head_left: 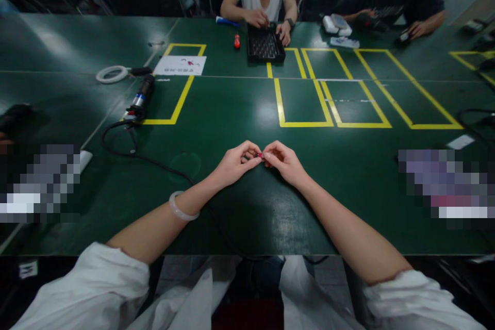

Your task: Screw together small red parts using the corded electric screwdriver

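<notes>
My left hand (235,162) and my right hand (284,161) meet fingertip to fingertip just above the green table (232,201), near its front edge. Both pinch a tiny red part (260,155) between thumb and fingers. The part is too small to name. A pale bangle (181,209) sits on my left wrist. Both forearms rest low over the table.
An electric screwdriver (141,99) lies at the left with its black cable (131,152) looping toward me. A white ring (112,73) and a paper sheet (180,65) lie behind it. Yellow taped boxes (305,103) mark the middle. Across the table, a person works over a black tray (265,44).
</notes>
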A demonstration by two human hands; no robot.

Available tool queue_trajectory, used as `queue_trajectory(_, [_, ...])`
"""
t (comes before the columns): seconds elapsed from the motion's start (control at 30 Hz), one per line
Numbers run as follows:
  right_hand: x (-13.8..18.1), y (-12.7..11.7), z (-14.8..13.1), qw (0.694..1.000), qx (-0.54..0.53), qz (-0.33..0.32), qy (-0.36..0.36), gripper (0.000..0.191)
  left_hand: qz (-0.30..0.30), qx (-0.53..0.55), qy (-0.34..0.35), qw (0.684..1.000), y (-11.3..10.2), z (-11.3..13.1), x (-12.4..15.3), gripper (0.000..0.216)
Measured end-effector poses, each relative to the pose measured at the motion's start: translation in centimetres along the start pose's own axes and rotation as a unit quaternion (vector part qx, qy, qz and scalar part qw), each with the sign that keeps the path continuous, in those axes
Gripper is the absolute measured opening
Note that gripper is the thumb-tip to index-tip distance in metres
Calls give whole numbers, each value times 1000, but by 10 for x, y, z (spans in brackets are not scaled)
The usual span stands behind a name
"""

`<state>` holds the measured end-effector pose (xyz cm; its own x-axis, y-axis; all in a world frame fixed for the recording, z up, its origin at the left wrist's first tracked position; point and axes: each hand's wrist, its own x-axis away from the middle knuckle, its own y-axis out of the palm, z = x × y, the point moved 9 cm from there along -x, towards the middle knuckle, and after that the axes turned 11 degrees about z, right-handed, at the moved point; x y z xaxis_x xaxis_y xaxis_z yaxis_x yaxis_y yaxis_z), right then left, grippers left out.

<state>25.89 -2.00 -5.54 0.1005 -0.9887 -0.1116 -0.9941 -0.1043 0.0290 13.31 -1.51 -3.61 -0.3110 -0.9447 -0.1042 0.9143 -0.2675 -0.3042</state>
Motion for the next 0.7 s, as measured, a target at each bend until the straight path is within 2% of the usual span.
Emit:
queue_trajectory(0.23, [1, -1, -5, 999, 30, 1, -44, 28, 7, 2, -12, 1000, -3, -6, -3, 31])
queue_trajectory(0.5, [-1, -1, -4, 999, 38, -3, -38, 26, 18, -4, 29, 999, -5, 1, -1, 25])
queue_trajectory(0.7, [3, 1, -15, 990, 99, -7, -103, 16, 33, -15, 65, 997, -5, 8, 0, 22])
